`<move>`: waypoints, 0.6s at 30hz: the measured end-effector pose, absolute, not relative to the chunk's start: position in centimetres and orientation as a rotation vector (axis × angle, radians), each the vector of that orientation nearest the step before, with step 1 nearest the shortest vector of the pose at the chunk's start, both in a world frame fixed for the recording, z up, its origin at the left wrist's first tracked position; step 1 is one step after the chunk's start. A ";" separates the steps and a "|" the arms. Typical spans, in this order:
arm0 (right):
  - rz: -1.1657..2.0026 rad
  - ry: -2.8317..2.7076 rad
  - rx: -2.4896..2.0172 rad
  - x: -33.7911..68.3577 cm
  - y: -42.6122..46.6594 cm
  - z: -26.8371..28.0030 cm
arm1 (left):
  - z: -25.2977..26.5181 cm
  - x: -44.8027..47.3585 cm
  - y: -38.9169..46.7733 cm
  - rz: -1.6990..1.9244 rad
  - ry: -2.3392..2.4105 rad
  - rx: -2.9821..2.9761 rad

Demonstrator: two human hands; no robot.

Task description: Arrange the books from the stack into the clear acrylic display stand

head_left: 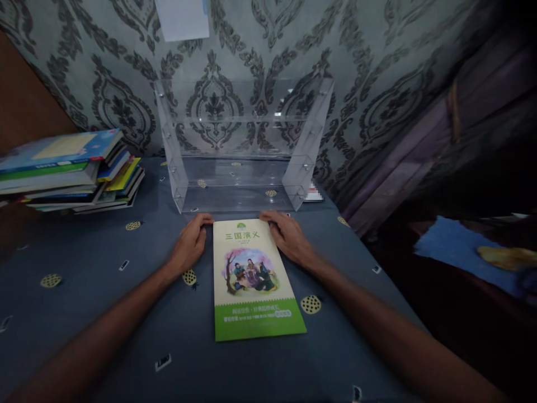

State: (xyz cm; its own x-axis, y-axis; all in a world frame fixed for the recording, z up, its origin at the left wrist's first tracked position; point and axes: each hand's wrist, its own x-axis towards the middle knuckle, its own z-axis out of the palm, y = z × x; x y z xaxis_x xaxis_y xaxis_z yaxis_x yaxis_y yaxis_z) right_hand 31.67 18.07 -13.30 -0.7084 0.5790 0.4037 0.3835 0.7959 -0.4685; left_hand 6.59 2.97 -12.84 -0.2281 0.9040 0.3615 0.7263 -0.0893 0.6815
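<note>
A book (251, 274) with a cream and green cover, Chinese characters and a picture of seated figures lies in front of me on the dark blue tablecloth. At its top left corner is my left hand (193, 238), fingers curled together with the tips against the edge. My right hand (289, 235) grips the top right corner, its fingers bent over the upper edge. Just beyond the book stands a clear acrylic display rack (235, 151) with tiered shelves, and no books show on it.
A stack of books (71, 170) sits at the left on the patterned tablecloth (138, 313). Behind the rack rises a wall with ornate wallpaper (369, 61). A small white object (313, 193), partly blurred out, is beside the rack's right foot. A curtain (403, 140) hangs at right.
</note>
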 end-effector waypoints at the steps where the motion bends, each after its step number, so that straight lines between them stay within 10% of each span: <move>1: 0.492 -2.431 -0.707 31.6 18.1 -13.4 | -12.8 6.6 3.0 1.209 1.964 1.807; 18: 0.559 -2.371 -0.636 36.2 12.0 -12.5 | -12.8 6.4 3.1 1.153 1.991 1.877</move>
State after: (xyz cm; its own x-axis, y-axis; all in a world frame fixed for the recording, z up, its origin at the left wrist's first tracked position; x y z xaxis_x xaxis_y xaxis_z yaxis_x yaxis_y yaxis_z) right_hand 36.15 12.02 -12.45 -0.6958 0.5606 0.4489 0.3010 0.7951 -0.5265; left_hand 6.39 3.12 -12.81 -0.1922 0.9079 0.3726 0.7750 -0.0925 0.6251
